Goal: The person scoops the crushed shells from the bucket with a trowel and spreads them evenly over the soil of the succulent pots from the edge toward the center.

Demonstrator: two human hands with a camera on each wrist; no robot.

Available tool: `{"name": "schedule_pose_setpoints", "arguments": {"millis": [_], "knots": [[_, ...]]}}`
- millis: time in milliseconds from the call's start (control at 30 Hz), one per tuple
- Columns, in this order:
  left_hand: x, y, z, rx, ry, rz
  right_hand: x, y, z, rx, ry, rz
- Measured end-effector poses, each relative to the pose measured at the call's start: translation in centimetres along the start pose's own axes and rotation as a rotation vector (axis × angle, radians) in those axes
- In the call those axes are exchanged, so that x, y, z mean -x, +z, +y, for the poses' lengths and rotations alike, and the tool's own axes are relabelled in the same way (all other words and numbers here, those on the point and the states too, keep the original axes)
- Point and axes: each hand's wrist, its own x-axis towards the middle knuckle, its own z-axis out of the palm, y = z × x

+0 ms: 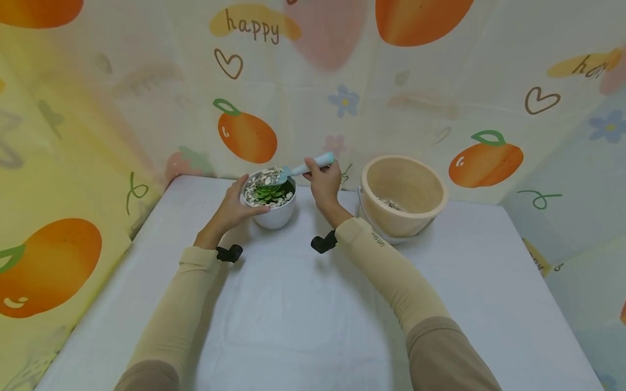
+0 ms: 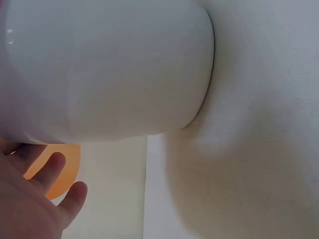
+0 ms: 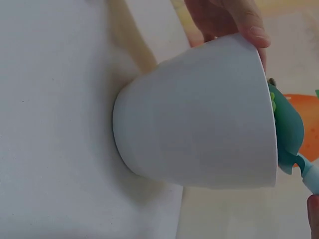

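Observation:
A white flowerpot [image 1: 275,218] stands on the table, holding a green succulent [image 1: 270,193] ringed by pale stone chips [image 1: 252,191]. My left hand [image 1: 233,206] grips the pot's left side, with the thumb along the near rim. The left wrist view shows some of its fingers spread beside the white wall. My right hand [image 1: 324,182] holds a small light-blue trowel [image 1: 318,161] by its handle. The trowel's blade [image 3: 289,127] is over the pot's rim, above the succulent. Pale chips lie at the blade in the head view; whether they rest on it is hard to tell.
To the right stands a beige bucket [image 1: 406,214] with a thin handle and some chips [image 1: 388,203] at its bottom. A white cloth [image 1: 293,304] covers the table. Behind it hangs a fruit-print curtain [image 1: 303,108], close to the table's back edge.

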Motion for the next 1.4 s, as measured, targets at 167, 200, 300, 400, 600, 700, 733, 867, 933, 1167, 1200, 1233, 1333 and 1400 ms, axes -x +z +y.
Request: {"name": "schedule_pose_setpoints", "arguments": {"millis": [167, 200, 300, 400, 600, 700, 733, 867, 933, 1167, 1200, 1233, 1333, 1400], "knots": [[0.0, 0.0, 0.1, 0.013, -0.011, -0.012, 0.2, 0.0, -0.2, 0.018, -0.028, -0.034], [0.0, 0.0, 0.1, 0.014, -0.011, -0.011, 0.2, 0.0, -0.2, 0.024, -0.034, -0.040], [-0.1, 0.0, 0.2, 0.010, -0.007, -0.008, 0.2, -0.1, -0.3, 0.045, -0.052, -0.057], [-0.1, 0.0, 0.1, 0.006, -0.003, 0.001, 0.2, -0.1, -0.3, 0.062, -0.061, -0.078], [-0.1, 0.6, -0.2, 0.005, 0.003, 0.055, 0.3, -0.3, -0.3, 0.089, -0.095, -0.101], [0.1, 1.0, 0.0, 0.017, -0.001, 0.080, 0.4, -0.4, -0.4, 0.126, -0.148, -0.111], [0.2, 1.1, 0.1, 0.020, -0.002, 0.088, 0.4, -0.3, -0.5, 0.138, -0.167, -0.116], [0.6, 1.5, 0.4, 0.014, -0.003, 0.098, 0.6, -0.2, -0.4, 0.166, -0.212, -0.127], [0.5, 1.1, 0.4, 0.003, -0.006, 0.077, 0.7, -0.2, -0.4, 0.168, -0.218, -0.129], [-0.5, 0.1, 0.0, 0.006, 0.000, -0.005, 0.9, 0.2, -0.3, 0.181, -0.231, -0.119], [-0.5, 0.2, -0.1, 0.015, 0.002, -0.004, 0.9, 0.2, -0.3, 0.183, -0.230, -0.118], [-0.5, 0.3, -0.1, 0.024, 0.002, -0.002, 1.0, 0.2, -0.3, 0.180, -0.227, -0.119], [-0.4, 0.5, -0.1, 0.041, 0.002, 0.013, 1.1, 0.3, -0.4, 0.145, -0.214, -0.127], [-0.3, 0.7, -0.1, 0.044, -0.001, 0.024, 1.2, 0.4, -0.4, 0.119, -0.204, -0.124]]}}
